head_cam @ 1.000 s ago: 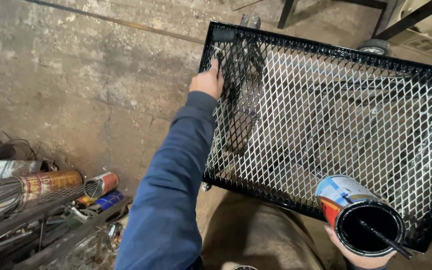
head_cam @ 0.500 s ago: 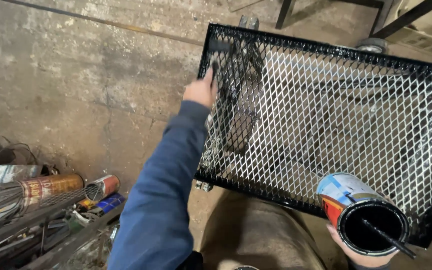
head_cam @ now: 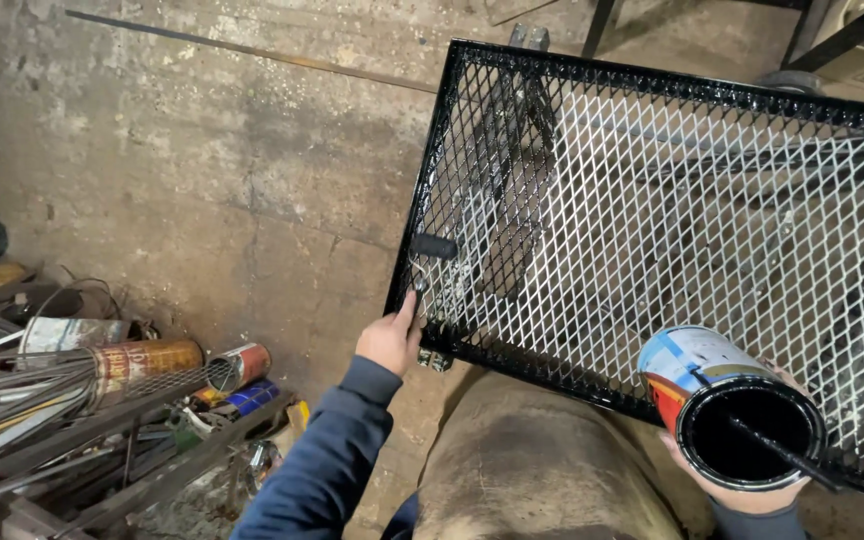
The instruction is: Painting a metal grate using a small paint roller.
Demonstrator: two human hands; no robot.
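Paint roller (head_cam: 434, 247) just above left hand's (head_cam: 389, 342) grip.

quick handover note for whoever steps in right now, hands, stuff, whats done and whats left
Left hand: gripping a small black paint roller by its wire handle, roller head against the left edge of the black expanded-metal mesh panel.
Right hand: holding an open round paint can with black paint and a stir stick inside, low at the panel's bottom right.
Done: the frame and much of the mesh look glossy black and wet.
Left: some mesh strands in the middle appear pale, possibly glare or unpainted; check them. Cans and metal rods lie piled at lower left.
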